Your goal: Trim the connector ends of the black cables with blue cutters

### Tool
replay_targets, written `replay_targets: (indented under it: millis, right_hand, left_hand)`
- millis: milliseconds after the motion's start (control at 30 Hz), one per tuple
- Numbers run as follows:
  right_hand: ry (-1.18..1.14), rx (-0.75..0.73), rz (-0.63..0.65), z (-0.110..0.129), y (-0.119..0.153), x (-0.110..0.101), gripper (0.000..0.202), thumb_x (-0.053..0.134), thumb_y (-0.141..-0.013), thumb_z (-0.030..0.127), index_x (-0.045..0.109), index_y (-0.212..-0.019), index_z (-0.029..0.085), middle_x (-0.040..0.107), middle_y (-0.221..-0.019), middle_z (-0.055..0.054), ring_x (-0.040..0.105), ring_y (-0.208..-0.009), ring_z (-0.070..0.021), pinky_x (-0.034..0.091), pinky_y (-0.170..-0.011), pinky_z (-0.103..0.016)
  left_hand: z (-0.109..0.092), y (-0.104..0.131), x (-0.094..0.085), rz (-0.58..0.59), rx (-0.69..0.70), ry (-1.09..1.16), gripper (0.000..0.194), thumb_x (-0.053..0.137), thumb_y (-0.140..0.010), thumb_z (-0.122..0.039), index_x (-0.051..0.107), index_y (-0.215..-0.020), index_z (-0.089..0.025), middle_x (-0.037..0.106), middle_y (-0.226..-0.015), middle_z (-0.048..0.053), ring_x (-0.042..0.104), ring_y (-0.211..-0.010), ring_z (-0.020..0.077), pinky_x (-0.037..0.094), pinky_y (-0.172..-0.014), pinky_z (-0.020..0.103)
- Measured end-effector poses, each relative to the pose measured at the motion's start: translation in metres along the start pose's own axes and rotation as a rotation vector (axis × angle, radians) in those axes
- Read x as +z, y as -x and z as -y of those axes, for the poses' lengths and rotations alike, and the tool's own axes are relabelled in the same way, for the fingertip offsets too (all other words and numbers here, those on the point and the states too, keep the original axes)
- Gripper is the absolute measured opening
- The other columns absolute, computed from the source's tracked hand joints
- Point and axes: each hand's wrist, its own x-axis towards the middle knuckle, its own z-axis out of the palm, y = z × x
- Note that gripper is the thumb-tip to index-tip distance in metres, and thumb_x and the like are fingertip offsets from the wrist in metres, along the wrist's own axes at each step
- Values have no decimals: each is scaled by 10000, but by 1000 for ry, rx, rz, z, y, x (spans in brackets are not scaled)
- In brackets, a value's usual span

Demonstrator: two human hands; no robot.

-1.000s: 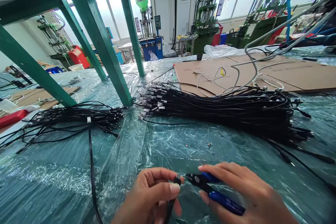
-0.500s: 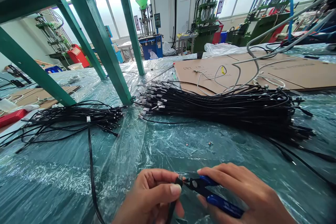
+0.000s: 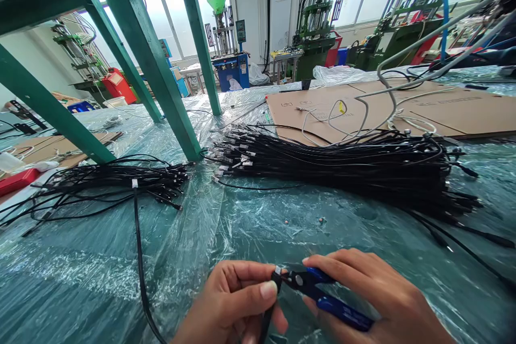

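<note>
Between thumb and forefinger, my left hand [image 3: 231,301] pinches a black cable [image 3: 266,322] just below its end, where a small metal connector [image 3: 278,270] pokes up. My right hand [image 3: 374,295] is wrapped around blue-handled flush cutters [image 3: 342,312], whose dark jaws point left and meet the side of the connector end. Whether the jaws are closed on it I cannot tell. Left of my hands, a single black cable with a pale tip [image 3: 139,247] lies on the plastic sheet. A large bundle of black cables [image 3: 330,166] stretches across the table beyond my hands.
A smaller pile of black cables [image 3: 116,180] lies at left, by green metal posts [image 3: 161,64]. Flat cardboard [image 3: 403,107] with loose grey cables is behind the large bundle. Clear plastic film [image 3: 193,247] covers the table. Machines [image 3: 229,64] stand at the back.
Both hands hold nearly the same place. The connector end has turned slightly in my left fingers, and the cutters have barely shifted against it.
</note>
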Motion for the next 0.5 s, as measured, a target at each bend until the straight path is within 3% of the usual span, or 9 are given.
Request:
replay_targets:
  millis: [233, 500]
  right_hand:
    - [-21, 11, 20, -2, 0, 0, 197, 670, -754, 337, 710, -944, 303, 697, -807, -23, 659, -681, -173, 549, -615, -281]
    - [11, -39, 2, -4, -2, 0, 223, 685, -730, 303, 704, -952, 305, 696, -799, -10, 656, -672, -160, 540, -620, -273]
  left_hand:
    - [-1, 0, 0, 14, 8, -39, 334, 856, -622, -393, 774, -753, -97, 669, -560, 30, 399, -295, -24, 235, -305, 88]
    - [1, 0, -1, -4, 27, -112, 376, 837, -646, -409, 785, -871, -113, 666, -564, 30, 358, -299, -23, 207, -314, 107]
